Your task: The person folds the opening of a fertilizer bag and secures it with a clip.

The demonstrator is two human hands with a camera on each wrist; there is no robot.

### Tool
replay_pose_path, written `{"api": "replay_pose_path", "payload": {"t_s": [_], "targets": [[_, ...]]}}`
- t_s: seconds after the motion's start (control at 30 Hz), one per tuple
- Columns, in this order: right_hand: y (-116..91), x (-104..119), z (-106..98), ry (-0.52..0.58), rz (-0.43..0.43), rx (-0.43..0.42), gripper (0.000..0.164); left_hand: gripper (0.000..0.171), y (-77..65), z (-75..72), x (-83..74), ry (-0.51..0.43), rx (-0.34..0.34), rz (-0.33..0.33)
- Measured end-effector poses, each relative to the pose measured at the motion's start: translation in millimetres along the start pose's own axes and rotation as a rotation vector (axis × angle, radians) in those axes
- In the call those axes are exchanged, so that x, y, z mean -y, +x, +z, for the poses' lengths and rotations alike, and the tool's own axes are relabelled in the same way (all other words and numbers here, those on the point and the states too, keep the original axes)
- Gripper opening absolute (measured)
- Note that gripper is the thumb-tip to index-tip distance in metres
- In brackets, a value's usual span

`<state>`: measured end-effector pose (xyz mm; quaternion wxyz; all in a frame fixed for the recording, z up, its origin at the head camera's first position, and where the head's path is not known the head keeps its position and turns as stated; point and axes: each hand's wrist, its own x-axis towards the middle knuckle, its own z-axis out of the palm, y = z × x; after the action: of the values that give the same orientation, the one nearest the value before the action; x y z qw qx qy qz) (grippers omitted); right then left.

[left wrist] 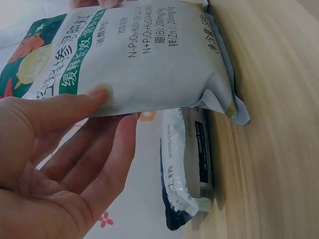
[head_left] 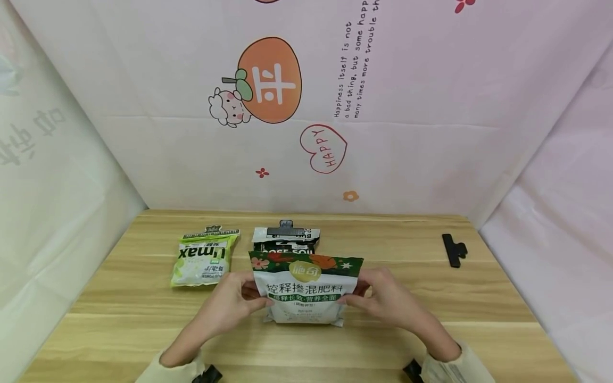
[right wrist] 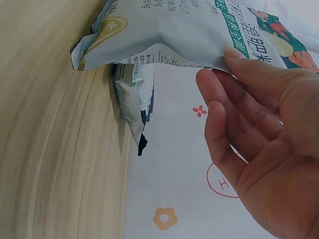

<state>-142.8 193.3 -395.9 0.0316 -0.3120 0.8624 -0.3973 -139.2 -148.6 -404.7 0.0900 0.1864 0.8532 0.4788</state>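
A white fertilizer bag (head_left: 306, 311) with a green, flower-printed top band stands upright on the wooden table, front toward me. My left hand (head_left: 232, 300) pinches its left side, thumb on the front and fingers behind. On the opposite side, my right hand (head_left: 388, 300) pinches the bag the same way. Both wrist views show the thumbs on the printed face of the fertilizer bag (left wrist: 154, 64). Just behind it is a black-and-white bag (head_left: 284, 246), its lower part hidden in the head view, with a black clip (head_left: 286, 230) on its top edge.
Left of the hands lies a green-and-white bag (head_left: 203, 260) with a clip (head_left: 213, 230) along its top. A loose black clip (head_left: 452, 251) lies at the table's right. White printed cloth (head_left: 407, 159) hangs behind the table (head_left: 119, 319) and along both sides.
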Motion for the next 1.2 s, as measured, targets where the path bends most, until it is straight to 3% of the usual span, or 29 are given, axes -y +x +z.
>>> {"api": "replay_pose_path", "payload": {"t_s": [0.23, 0.43, 0.53, 0.73, 0.9, 1.07, 1.2], "targets": [[0, 2, 0, -0.008, -0.009, -0.009, 0.035, 0.023, -0.9, -4.8, 1.0, 0.003, 0.051, 0.004], [2, 3, 0, -0.028, -0.014, -0.028, 0.031, 0.048, 7.1, -4.8, -5.8, -0.069, -0.004, -0.033], [3, 5, 0, -0.052, -0.031, -0.046, 0.029, 0.040, 10.5, -5.6, -9.7, -0.100, -0.018, -0.038], [9, 12, -3, -0.062, -0.156, -0.141, 0.029, 0.020, 16.0, -10.9, -18.7, -0.149, 0.040, 0.042], [17, 16, -4, 0.004, -0.249, -0.167, 0.024, 0.019, 18.6, -11.8, -23.7, -0.151, 0.046, 0.011], [19, 15, 0, 0.067, -0.235, -0.151, 0.024, 0.022, 16.9, -9.1, -22.3, -0.164, 0.030, -0.014], [20, 14, 3, 0.074, -0.214, -0.175, 0.026, 0.025, 16.5, -9.4, -22.3, -0.136, -0.029, -0.052]]}}
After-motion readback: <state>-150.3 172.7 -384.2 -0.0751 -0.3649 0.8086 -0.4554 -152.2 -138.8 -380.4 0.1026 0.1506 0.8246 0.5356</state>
